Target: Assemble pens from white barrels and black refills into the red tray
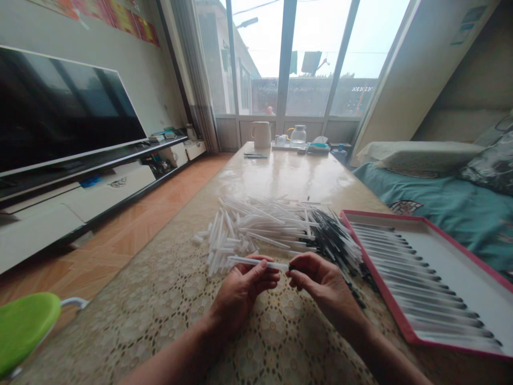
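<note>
My left hand [245, 287] is closed around the white barrel of a pen [276, 265], held level just above the tablecloth. At the pen's right end, the thumb and fingers of my right hand [320, 278] pinch its small black end piece. Directly behind both hands spreads a loose pile of translucent white pen barrels [260, 222]. To its right lies a heap of thin black-ended refills [331, 232]. A shallow box with a pink rim [388, 299] stands at the right, and several pens with black ends [425, 289] lie side by side in it.
A patterned cloth covers the long table [160, 299]. At its far end stand a pale kettle [261, 135], a glass jug [297, 136] and a tissue pack [318, 145]. Left are a green stool [28, 326] and a TV cabinet [108, 198]; a bed [441, 192] is right.
</note>
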Demonstrator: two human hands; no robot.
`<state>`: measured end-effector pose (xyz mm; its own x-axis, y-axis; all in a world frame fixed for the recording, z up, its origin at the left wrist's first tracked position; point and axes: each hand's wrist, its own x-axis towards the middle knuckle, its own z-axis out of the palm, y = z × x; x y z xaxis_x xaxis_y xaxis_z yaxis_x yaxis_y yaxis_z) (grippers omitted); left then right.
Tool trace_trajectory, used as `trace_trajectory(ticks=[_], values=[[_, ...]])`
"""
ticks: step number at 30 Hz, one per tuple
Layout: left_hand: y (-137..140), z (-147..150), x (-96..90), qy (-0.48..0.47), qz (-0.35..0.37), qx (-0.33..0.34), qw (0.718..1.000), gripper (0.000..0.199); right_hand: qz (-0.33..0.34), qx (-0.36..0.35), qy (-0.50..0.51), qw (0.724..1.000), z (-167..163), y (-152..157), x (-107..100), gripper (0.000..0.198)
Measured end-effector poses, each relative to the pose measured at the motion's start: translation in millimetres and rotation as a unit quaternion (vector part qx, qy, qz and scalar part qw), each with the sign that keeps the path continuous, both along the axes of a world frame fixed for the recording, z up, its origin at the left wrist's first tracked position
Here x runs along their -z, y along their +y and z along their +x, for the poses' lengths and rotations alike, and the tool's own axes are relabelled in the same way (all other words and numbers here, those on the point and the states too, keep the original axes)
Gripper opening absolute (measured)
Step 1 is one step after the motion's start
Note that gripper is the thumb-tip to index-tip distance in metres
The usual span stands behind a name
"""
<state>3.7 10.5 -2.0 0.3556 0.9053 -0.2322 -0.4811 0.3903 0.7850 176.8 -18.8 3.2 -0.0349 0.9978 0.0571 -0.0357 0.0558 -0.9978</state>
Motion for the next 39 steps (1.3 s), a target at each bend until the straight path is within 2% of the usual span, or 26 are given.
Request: trace_trajectory(ticks=[18,20,25,35,39], values=[[-0.5,0.5,1.3,0.010,0.047,0.020,0.999,0.020,-0.022,0.010,0.002,1.000,-3.9,-0.7,3.2,0.024],[-0.6,0.0,0.5,0.010,0.040,0.009,0.999,0.022,-0.014,0.017,-0.008,1.000,-3.4,-0.7,3.7,0.026],[-0.1,-0.6,-2.3,0.001,0.006,-0.066,0.998,0.021,-0.010,0.031,-0.009,0.999,1.0,0.5,3.8,0.031],[0.8,-0.1,-0.6,0.016,0.010,-0.048,0.999,0.024,0.000,0.015,-0.133,0.991,7.5,1.6,11.4,0.044],[1.1,-0.4,-0.7,0.015,0.005,-0.059,0.998,0.024,0.012,-0.002,-0.144,0.990,9.0,1.8,9.4,0.036]])
